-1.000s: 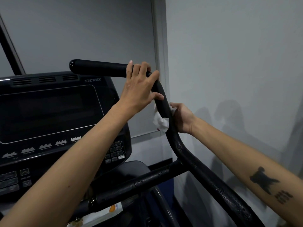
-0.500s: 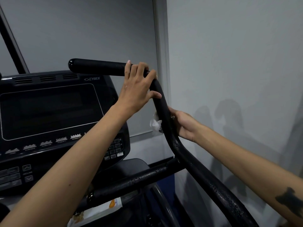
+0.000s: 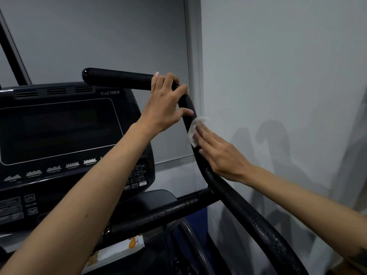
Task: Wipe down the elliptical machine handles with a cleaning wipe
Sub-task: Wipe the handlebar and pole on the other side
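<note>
1. Left hand: fingers curled around the handle bend.
2. Right hand: fingers flat, pressing the wipe onto the handle below.
3. Console reads "CYBEX".

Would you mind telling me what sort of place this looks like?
Most likely a gym or fitness room. A cardio machine console marked Cybex with workout-profile buttons stands ahead, a long curved black handle rises beside it, and the right hand presses a wipe against that handle.

White wipe, black handle, grey wall.
</note>
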